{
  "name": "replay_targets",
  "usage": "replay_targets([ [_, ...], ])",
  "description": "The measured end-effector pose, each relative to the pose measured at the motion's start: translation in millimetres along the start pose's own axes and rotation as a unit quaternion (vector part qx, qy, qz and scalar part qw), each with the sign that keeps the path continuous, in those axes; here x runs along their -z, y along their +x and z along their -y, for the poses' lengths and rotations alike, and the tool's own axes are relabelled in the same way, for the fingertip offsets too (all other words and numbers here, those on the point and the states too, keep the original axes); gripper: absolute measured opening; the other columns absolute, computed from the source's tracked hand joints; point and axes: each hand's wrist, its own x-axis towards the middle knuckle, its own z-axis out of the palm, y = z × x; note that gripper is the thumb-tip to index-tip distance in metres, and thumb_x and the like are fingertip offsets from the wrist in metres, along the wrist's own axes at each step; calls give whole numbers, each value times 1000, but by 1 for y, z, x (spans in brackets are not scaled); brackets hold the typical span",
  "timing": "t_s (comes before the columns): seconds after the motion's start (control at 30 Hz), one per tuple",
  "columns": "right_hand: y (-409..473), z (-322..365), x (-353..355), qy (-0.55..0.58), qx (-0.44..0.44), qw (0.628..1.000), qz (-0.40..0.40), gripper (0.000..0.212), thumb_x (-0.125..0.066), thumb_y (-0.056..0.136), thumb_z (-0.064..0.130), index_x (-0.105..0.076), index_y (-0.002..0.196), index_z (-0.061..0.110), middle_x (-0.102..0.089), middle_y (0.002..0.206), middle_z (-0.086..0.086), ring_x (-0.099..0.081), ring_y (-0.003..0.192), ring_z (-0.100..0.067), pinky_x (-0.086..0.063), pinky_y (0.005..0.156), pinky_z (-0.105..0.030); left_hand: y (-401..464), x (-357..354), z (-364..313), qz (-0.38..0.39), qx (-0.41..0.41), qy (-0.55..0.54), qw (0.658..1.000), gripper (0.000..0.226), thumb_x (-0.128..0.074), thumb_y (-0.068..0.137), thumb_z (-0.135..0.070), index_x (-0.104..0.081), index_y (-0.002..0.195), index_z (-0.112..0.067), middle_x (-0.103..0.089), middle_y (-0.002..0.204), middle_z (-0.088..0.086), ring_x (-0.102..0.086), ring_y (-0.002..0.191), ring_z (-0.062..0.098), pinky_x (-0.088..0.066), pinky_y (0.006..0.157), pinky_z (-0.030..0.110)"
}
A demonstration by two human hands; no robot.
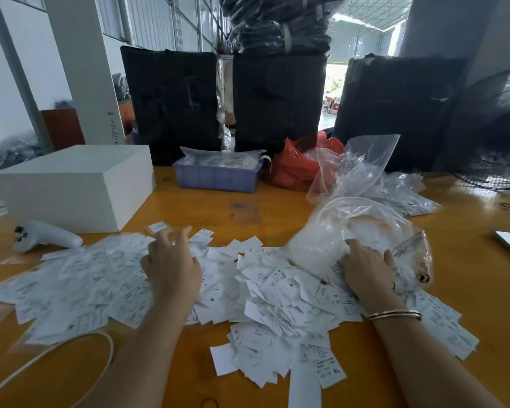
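A wide heap of small white paper labels (277, 293) with printed size letters covers the middle of the orange table (242, 207). My left hand (173, 260) hovers over the left part of the heap, fingers loosely curled and blurred, with nothing visibly held. My right hand (368, 269), a bangle on its wrist, lies on a large clear plastic bag (351, 231) filled with white material, fingers spread on the plastic. The bag rests on the right edge of the heap.
A white box (74, 184) and a white handheld controller (46, 235) lie at the left, a white cable (71, 348) in front. Behind stand a blue crate (218, 175), a red bag (295, 166), more clear bags (395, 187), black bundles (171, 98) and a fan (495, 128).
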Motion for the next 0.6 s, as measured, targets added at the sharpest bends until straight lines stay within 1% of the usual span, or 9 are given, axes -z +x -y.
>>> replay_targets([
  [0.1,-1,-1,1,36,16,999,-26,39,-40,90,4,-54,124,20,-67,101,-7,-58,104,-24,-14,115,-41,-5,0,-10,-18,-77,-37,996,47,-67,85,-14,-55,130,-21,-47,133,9,-46,119,27,-36,95,41],
  [0.17,-2,-1,0,68,28,996,-54,37,-43,90,0,-59,118,19,-67,86,-4,-60,91,-22,-10,117,-40,-11,0,-20,-11,-131,-78,988,42,-67,84,-13,-59,125,-20,-52,128,7,-47,118,25,-34,94,38],
  [0.23,-2,-1,1,97,27,991,-83,34,-44,91,2,-62,114,19,-57,65,3,-53,70,-19,-7,118,-40,-18,0,-30,6,-171,-125,977,37,-67,84,-14,-61,120,-21,-55,124,3,-47,118,22,-32,93,36],
  [0.27,-2,-2,1,113,23,989,-94,34,-44,91,2,-64,113,19,-54,63,4,-49,66,-17,-6,118,-39,-22,0,-33,15,-188,-144,971,35,-67,85,-15,-62,119,-22,-55,122,0,-46,118,19,-30,93,33],
  [0.33,-4,-3,2,147,20,984,-99,34,-46,90,1,-65,113,17,-58,69,2,-49,68,-17,-6,118,-40,-28,-2,-38,33,-216,-171,961,33,-65,87,-17,-61,119,-24,-55,121,-5,-44,118,15,-24,92,28],
  [0.43,-8,-4,4,195,29,975,-100,36,-47,87,-5,-66,111,13,-67,93,-7,-60,87,-22,-6,118,-42,-34,-5,-42,65,-243,-189,949,30,-61,89,-18,-61,118,-26,-56,119,-9,-44,117,11,-21,92,25],
  [0.47,-9,-3,4,209,32,972,-105,35,-48,87,-5,-66,109,13,-68,95,-8,-60,87,-23,-6,119,-42,-35,-6,-43,77,-247,-193,947,29,-61,89,-18,-61,117,-25,-57,119,-10,-44,116,11,-21,91,25],
  [0.53,-11,-2,6,226,39,965,-124,31,-49,89,-2,-68,106,14,-69,89,-7,-61,83,-21,-9,118,-42,-36,-8,-44,92,-252,-203,942,27,-61,89,-19,-62,116,-25,-58,117,-11,-45,115,10,-21,91,23],
  [0.6,-14,2,10,232,53,958,-161,26,-53,90,2,-69,103,17,-71,89,-2,-63,87,-18,-15,115,-41,-37,-8,-45,102,-256,-212,938,26,-60,90,-20,-63,115,-26,-59,115,-13,-46,114,9,-22,91,22],
])
